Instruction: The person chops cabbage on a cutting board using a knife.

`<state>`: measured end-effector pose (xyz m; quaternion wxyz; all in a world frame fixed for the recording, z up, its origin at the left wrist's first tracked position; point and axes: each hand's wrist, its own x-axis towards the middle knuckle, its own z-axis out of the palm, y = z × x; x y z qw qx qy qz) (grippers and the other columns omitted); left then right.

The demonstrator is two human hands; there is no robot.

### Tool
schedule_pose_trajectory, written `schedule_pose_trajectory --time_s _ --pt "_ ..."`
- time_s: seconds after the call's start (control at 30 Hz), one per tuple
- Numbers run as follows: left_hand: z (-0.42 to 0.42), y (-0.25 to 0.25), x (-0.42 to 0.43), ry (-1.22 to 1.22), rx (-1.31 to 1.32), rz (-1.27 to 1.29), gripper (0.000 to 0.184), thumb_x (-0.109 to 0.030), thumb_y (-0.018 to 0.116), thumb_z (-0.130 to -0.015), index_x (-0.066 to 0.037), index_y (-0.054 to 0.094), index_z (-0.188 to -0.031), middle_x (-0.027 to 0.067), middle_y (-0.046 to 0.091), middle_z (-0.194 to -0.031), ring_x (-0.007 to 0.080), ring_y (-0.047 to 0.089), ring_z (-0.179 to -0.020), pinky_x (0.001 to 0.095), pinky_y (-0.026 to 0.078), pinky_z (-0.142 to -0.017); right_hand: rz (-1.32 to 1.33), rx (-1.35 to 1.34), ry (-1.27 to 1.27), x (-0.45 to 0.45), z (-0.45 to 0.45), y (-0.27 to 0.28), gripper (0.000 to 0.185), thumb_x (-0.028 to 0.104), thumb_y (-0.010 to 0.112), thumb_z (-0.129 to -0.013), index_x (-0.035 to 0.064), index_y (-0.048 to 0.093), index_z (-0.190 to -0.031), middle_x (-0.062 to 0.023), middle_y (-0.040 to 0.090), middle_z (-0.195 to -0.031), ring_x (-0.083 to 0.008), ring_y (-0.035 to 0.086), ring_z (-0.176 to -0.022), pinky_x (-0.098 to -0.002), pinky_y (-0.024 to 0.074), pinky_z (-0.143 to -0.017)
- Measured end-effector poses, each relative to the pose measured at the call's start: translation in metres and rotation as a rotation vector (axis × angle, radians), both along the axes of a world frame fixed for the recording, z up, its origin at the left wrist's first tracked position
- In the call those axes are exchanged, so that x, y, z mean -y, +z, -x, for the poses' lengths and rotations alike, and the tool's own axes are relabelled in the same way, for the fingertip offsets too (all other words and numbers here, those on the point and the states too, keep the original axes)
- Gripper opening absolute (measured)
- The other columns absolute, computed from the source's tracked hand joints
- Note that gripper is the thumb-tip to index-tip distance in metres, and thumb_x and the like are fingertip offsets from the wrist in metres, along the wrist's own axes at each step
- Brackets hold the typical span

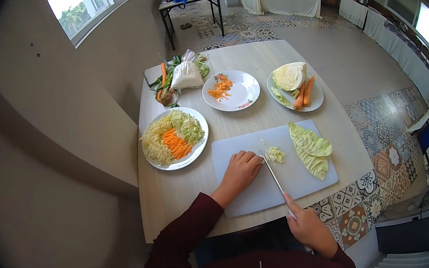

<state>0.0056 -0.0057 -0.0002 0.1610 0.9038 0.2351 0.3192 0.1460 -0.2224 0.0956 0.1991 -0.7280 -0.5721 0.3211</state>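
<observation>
A pale wood-topped desk (180, 205) carries everything, with a white rectangular plastic cutting board (249, 200) at its near edge. The round white plate (176, 166) on the left is well filled: pale yellowish shreds (156, 144), greener shreds (187, 126) and a strip of orange carrot shreds (176, 144), so much of the cutting looks done. The white flower-patterned plate (247, 87) holds only a small heap of orange carrot bits (220, 87). On the right-hand white plate (319, 98), a cut pale-green cabbage head (290, 77) and whole orange carrots (304, 94) remain uncut. A knotted clear plastic bag (186, 76) of something white sits at the far left corner.

On the board's right side lie broad light-green cabbage leaves (310, 149), not yet sliced. The right hand (310, 226) is clamped around the handle of a long silver-bladed knife (275, 176); the left hand (242, 172) rests on the board, fingers curled beside the blade, though whether it pins anything cannot be told. Just right of the blade sits a small pile of cabbage slices (276, 155).
</observation>
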Motion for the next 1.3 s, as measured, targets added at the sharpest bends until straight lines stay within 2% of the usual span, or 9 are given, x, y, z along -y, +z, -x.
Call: schedule_pose_trajectory --time_s 0.17,0.27,0.47,0.57,0.67,0.77,0.87,1.07,1.3 --pt "-0.001 -0.003 0.0 0.004 0.035 -0.047 0.013 -0.014 0.07 -0.088 -0.011 0.066 -0.1 0.0048 0.064 -0.099 0.0254 0.06 -0.097 0.0389 0.045 -0.084 -0.013 -0.032 -0.016 0.004 -0.002 0.009 0.061 0.012 0.056 -0.091 -0.0001 0.042 -0.149 -0.0325 0.059 -0.067 -0.0501 0.062 -0.066 -0.0561 0.049 -0.065" --pt "-0.001 0.0 0.0 -0.006 0.037 -0.033 0.014 -0.014 0.07 -0.088 -0.011 0.066 -0.101 0.0053 0.064 -0.1 0.0257 0.06 -0.098 0.0391 0.045 -0.085 -0.135 -0.016 0.021 0.004 -0.007 -0.002 0.06 0.009 0.056 -0.092 0.0012 0.043 -0.149 -0.027 0.058 -0.06 -0.0439 0.062 -0.056 -0.0469 0.0498 -0.06" --pt "-0.001 -0.002 -0.001 -0.006 0.037 -0.04 0.015 -0.014 0.07 -0.088 -0.011 0.066 -0.101 0.0056 0.063 -0.099 0.026 0.06 -0.097 0.0393 0.045 -0.085 -0.101 -0.061 -0.03 -0.005 -0.004 -0.019 0.058 0.009 0.054 -0.094 0.001 0.041 -0.151 -0.0187 0.06 -0.056 -0.0308 0.064 -0.049 -0.0415 0.0525 -0.054" --pt "-0.001 -0.002 -0.001 -0.009 0.04 -0.044 0.015 -0.014 0.07 -0.087 -0.011 0.066 -0.101 0.0056 0.063 -0.099 0.0262 0.06 -0.096 0.0394 0.045 -0.084 -0.13 -0.048 -0.017 -0.01 -0.003 -0.021 0.059 0.009 0.054 -0.094 0.0005 0.041 -0.15 -0.0195 0.06 -0.056 -0.0321 0.064 -0.049 -0.0425 0.0524 -0.055" --pt "0.0 -0.002 0.0 -0.009 0.028 -0.037 0.015 -0.014 0.07 -0.087 -0.011 0.066 -0.102 0.0055 0.063 -0.099 0.0263 0.06 -0.096 0.0397 0.045 -0.085 -0.085 -0.101 -0.066 -0.013 -0.001 -0.016 0.062 0.011 0.057 -0.09 0.0025 0.042 -0.15 -0.0335 0.057 -0.067 -0.0507 0.061 -0.065 -0.0545 0.0474 -0.063" --pt "0.0 -0.001 -0.001 -0.008 0.034 -0.043 0.016 -0.014 0.07 -0.087 -0.011 0.066 -0.102 0.0056 0.063 -0.1 0.0263 0.06 -0.096 0.0397 0.045 -0.085 -0.075 -0.107 -0.074 -0.013 0.0 -0.019 0.062 0.011 0.057 -0.09 0.0025 0.042 -0.15 -0.0333 0.057 -0.067 -0.0505 0.061 -0.065 -0.0544 0.0474 -0.062" --pt "0.0 -0.001 -0.001 -0.007 0.028 -0.042 0.016 -0.014 0.07 -0.088 -0.011 0.066 -0.102 0.0058 0.063 -0.1 0.0264 0.06 -0.097 0.0397 0.045 -0.086 -0.14 -0.047 -0.026 -0.01 -0.004 -0.031 0.059 0.01 0.054 -0.094 0.0015 0.04 -0.151 -0.0173 0.06 -0.055 -0.0283 0.064 -0.047 -0.04 0.0533 -0.053" --pt "0.0 -0.002 -0.001 -0.006 0.019 -0.03 0.015 -0.014 0.07 -0.088 -0.011 0.066 -0.102 0.0061 0.063 -0.101 0.0266 0.06 -0.099 0.0398 0.045 -0.086 -0.093 -0.107 -0.049 -0.007 -0.01 -0.023 0.06 0.011 0.054 -0.095 0.0075 0.039 -0.154 -0.0115 0.06 -0.055 -0.0185 0.063 -0.046 -0.0339 0.054 -0.05" --pt "0.0 -0.003 -0.001 -0.005 0.025 -0.036 0.017 -0.014 0.07 -0.087 -0.01 0.066 -0.103 0.0061 0.063 -0.101 0.0265 0.06 -0.099 0.0399 0.045 -0.086 -0.12 -0.096 -0.069 -0.004 -0.014 -0.025 0.059 0.012 0.054 -0.095 0.0093 0.042 -0.153 -0.0119 0.061 -0.056 -0.0181 0.063 -0.046 -0.0331 0.0545 -0.05"
